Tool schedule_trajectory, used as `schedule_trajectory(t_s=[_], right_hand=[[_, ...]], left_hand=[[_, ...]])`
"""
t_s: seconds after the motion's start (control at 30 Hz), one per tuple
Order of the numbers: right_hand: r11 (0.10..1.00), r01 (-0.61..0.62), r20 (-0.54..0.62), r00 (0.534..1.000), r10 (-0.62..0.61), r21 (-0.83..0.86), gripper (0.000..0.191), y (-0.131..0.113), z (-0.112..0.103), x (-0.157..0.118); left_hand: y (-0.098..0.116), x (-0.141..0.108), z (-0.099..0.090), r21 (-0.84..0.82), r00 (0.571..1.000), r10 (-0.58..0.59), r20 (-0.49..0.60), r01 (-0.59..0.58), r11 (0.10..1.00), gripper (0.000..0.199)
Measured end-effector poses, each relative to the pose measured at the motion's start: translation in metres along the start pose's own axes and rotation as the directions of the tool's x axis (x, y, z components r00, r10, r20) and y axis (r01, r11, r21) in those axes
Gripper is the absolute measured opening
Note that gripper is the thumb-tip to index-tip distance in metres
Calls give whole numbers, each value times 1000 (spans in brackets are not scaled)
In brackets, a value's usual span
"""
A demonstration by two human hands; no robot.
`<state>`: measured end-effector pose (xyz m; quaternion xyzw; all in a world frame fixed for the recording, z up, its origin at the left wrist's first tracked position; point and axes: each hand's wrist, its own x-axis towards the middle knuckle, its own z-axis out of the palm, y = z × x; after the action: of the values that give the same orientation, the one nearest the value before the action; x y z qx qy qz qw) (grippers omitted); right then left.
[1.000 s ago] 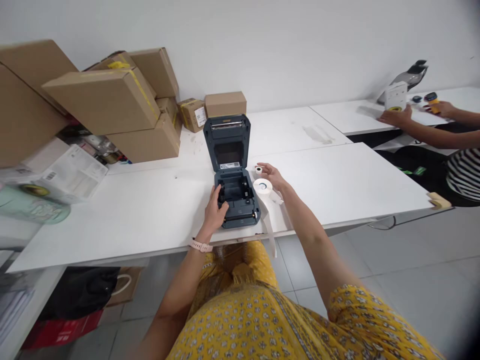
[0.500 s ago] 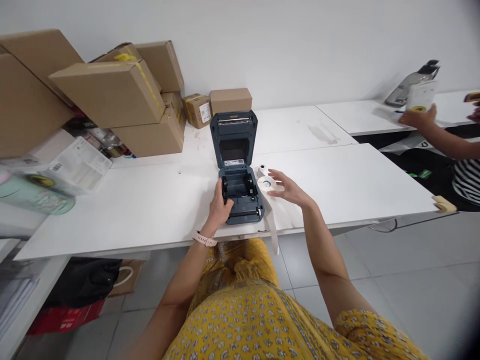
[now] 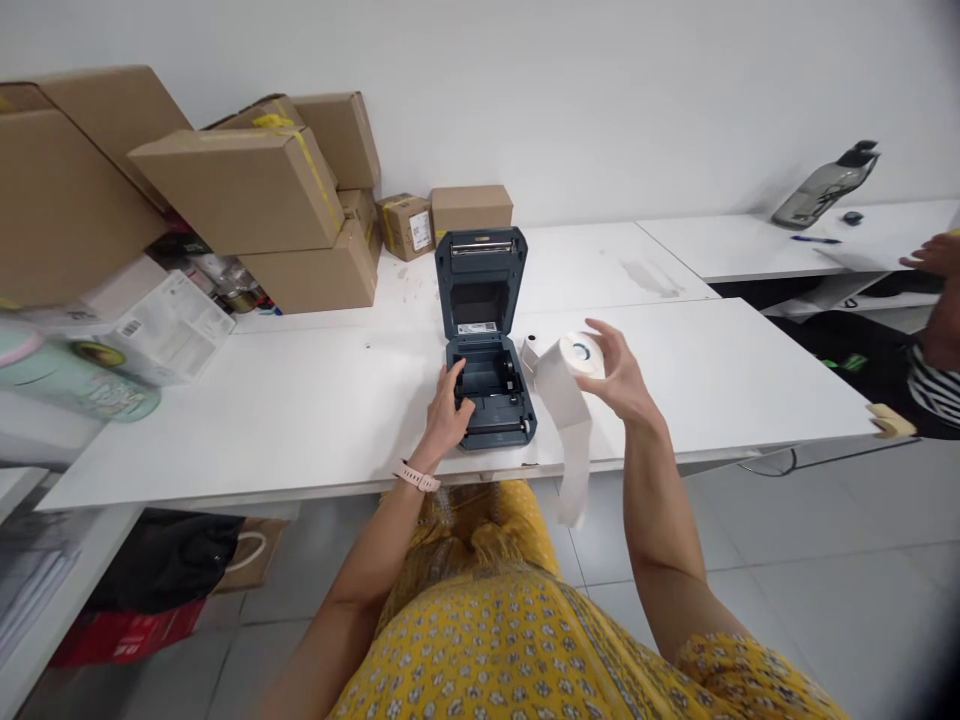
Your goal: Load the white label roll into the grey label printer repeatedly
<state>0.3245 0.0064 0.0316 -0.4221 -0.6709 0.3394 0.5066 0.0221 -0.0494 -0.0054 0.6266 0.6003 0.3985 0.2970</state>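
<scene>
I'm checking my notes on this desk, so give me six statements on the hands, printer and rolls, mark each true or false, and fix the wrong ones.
1. The left hand is on the printer. True.
2. The right hand holds the big roll. True.
3. The printer is shut. False: its lid stands raised.
4. The small roll is beside the printer. True.
5. The big roll has no loose end. False: a strip trails down from it.
6. The right wrist wears a band. False: the pink band is on the left wrist.
</scene>
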Motion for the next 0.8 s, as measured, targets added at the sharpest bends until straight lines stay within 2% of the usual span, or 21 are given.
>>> schedule_trajectory(t_s=[0.1, 0.2, 0.27, 0.37, 0.43, 0.5, 0.57, 0.67, 0.8], right_hand=[[991, 2, -10, 1000, 0, 133, 99, -27, 8, 6], [987, -30, 72, 997, 19, 158, 103, -46, 26, 16], [988, -24, 139, 990, 3, 151, 103, -52, 39, 25], [991, 66, 269, 958, -96, 121, 99, -54, 56, 40], [986, 162, 393, 904, -167, 46, 94, -54, 64, 52], [959, 268, 530, 828, -181, -92, 89, -56, 73, 63], [896, 365, 642, 756, -126, -254, 92, -58, 82, 73], [787, 455, 746, 665, 10, -417, 102, -58, 98, 87], [739, 503, 832, 538, 138, -448, 112, -44, 121, 104]], left_hand=[[5, 0, -3, 61, 999, -41, 26, 39, 997, 45], [6, 2, -4, 122, 999, -36, 32, 32, 992, 22], [5, 4, -5, 144, 999, -19, 31, 14, 990, 16], [2, 8, -7, 166, 999, -1, 41, -6, 986, 19], [-2, 10, -9, 169, 999, 23, 42, -30, 985, 29], [-5, 12, -10, 167, 998, 51, 36, -56, 984, 37], [-9, 13, -11, 166, 997, 75, 28, -78, 983, 40], [-14, 13, -11, 172, 996, 93, 8, -93, 981, 44], [-16, 12, -9, 190, 995, 94, -21, -88, 978, 47]])
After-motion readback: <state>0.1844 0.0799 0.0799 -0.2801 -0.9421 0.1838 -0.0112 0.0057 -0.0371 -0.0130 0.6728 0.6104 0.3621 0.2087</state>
